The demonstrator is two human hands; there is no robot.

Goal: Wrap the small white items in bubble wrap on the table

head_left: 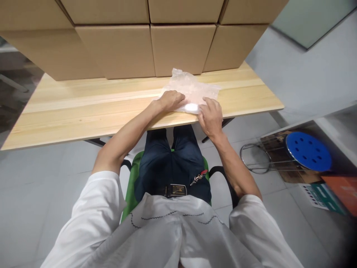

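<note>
A crumpled sheet of translucent plastic wrap lies on the wooden table near its front edge, directly before me. My left hand is on the sheet's left side, fingers bent and closed on the wrap. On its lower right side, my right hand has its fingers curled over the wrap near the edge. Between the two hands a glossy strip shines white along the near edge. Whether anything lies inside the wrap I cannot tell.
Stacked cardboard boxes line the back of the wooden table. A blue round stool lies tipped on its side at the right, beside green and orange packages. I sit on a green chair.
</note>
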